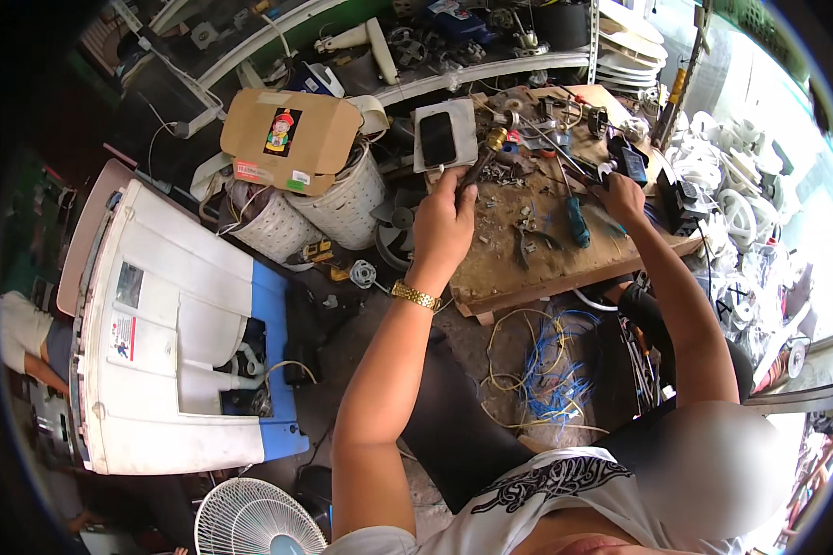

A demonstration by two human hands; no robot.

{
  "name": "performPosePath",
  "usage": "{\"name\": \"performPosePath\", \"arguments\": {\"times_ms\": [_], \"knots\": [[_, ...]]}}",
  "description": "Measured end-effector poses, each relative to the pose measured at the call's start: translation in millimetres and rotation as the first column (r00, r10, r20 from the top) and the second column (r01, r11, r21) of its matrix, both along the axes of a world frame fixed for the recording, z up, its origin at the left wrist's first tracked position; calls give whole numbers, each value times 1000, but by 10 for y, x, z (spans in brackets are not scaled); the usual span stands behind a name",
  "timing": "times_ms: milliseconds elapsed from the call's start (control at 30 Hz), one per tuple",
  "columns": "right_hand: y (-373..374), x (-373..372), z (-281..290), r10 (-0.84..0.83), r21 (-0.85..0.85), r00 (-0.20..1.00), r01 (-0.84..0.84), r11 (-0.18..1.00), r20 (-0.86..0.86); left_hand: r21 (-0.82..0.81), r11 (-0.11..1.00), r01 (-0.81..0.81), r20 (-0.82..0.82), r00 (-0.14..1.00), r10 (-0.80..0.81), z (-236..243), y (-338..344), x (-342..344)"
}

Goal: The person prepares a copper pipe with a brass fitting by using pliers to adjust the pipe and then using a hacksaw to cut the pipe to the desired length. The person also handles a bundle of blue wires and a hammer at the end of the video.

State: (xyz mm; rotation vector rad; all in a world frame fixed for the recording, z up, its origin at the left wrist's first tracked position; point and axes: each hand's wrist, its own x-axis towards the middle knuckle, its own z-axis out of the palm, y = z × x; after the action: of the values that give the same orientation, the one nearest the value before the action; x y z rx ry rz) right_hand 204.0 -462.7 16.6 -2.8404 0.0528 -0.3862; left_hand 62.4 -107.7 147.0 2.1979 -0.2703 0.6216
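My left hand (444,217), with a gold-coloured watch on its wrist, is closed around a dark-handled tool with a brass-coloured end (497,139). Over the right part of the wooden workbench (491,268), my right hand (625,196) is closed on a long thin rod-like tool (569,162); its kind is not clear. The two tools' far ends point toward each other above small metal parts. Between my hands lie a screwdriver with a teal handle (578,222) and dark pliers (532,242). A phone (438,139) rests on a pale pad beyond my left hand.
A cardboard box (292,139) sits on white baskets at the left. Near it stands a large white and blue appliance (167,342), with a white fan (259,523) below. Blue and yellow wires (551,370) lie under the bench. White plastic parts (740,185) pile up at right.
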Motion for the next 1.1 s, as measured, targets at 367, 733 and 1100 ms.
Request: {"name": "performPosePath", "arguments": {"times_ms": [367,733,1100], "knots": [[-399,-43,412,264,969,961,-141,205,84,-20,999,28,80,996,-26,-101,-90,128],[-188,-1306,791,505,891,755,-234,-389,418,140,984,109,-185,979,-83,115,-427,-96],[219,-1975,888,487,919,840,-32,-392,237,88,983,161,-230,963,-138,39,-533,-107]]}}
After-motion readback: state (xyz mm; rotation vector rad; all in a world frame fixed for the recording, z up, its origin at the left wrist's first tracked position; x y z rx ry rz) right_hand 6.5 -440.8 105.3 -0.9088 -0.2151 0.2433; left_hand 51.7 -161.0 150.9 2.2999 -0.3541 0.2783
